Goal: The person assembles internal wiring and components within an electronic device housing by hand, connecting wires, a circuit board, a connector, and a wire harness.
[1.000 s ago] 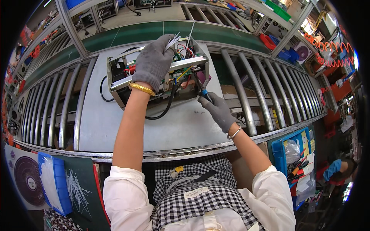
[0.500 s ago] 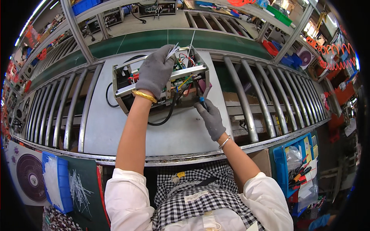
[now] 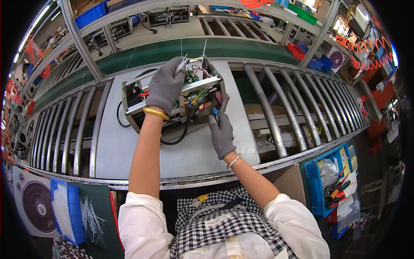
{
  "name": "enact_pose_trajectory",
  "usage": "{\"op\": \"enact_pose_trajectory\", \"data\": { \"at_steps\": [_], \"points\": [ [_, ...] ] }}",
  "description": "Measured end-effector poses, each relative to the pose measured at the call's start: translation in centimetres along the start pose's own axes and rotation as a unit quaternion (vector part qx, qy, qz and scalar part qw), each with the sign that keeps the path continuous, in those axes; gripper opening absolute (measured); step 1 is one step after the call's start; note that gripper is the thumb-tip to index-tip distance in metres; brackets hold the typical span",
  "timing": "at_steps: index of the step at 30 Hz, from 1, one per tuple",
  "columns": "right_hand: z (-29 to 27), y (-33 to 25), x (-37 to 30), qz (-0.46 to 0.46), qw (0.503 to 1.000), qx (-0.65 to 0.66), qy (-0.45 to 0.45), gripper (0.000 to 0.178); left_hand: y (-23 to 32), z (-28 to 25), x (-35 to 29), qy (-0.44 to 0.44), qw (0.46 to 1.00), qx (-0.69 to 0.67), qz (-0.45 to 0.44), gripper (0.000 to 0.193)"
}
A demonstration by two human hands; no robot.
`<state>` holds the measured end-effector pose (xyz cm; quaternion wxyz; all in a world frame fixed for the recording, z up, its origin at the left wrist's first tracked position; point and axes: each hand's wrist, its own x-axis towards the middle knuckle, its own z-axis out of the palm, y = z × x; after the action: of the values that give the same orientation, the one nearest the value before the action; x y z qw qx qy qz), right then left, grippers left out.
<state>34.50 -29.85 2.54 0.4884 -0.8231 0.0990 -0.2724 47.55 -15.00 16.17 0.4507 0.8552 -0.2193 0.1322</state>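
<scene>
An open metal-framed electronic unit with circuit boards and coloured wires stands on a grey board. My left hand, in a grey glove, lies over the unit's left half, closed around a bundle of white cable ties that sticks up past its fingers. At the unit's near right corner, my gloved right hand grips a blue-handled tool; its tip is lost among the wires, so its kind is unclear. A black cable loops from the unit's near side.
Metal rollers flank the board on both sides. A blue bin and loose cable ties sit at lower left, beside a fan. A blue tool tray is at lower right. Behind the unit runs a green belt under a metal-framed shelf.
The right hand and its tool have shifted slightly left along the unit's near side. My left hand keeps its hold on the cable ties. The whole view has turned a little.
</scene>
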Motion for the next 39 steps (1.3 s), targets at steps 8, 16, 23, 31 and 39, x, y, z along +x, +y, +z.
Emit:
{"op": "enact_pose_trajectory", "data": {
  "at_steps": [8, 16, 23, 31, 39],
  "points": [
    [-1.4, -0.1, 0.5, 0.023, 0.999, 0.026, -0.009, 0.035, 0.1, 0.1, -0.1, -0.006, 1.0, -0.003, -0.009, 0.032],
    [-5.1, -3.9, 2.2, 0.193, 0.973, -0.023, -0.128, 0.041, -0.3, 0.2, -0.1, 0.016, 1.0, -0.015, 0.013, 0.031],
    [-6.1, -2.0, 3.1, 0.14, 0.988, -0.013, -0.066, 0.052, 0.0, 0.2, -0.3, -0.005, 1.0, -0.016, 0.002, 0.03],
    [-9.4, -3.8, 7.4, 0.041, 0.943, -0.191, -0.268, 0.044, -0.9, 0.7, -0.1, 0.029, 0.999, 0.019, 0.04, 0.027],
    [-10.4, -5.9, 8.3, 0.087, 0.918, -0.191, -0.338, 0.045, -0.1, 0.3, -0.2, 0.014, 0.999, 0.024, 0.028, 0.03]
  ]
}}
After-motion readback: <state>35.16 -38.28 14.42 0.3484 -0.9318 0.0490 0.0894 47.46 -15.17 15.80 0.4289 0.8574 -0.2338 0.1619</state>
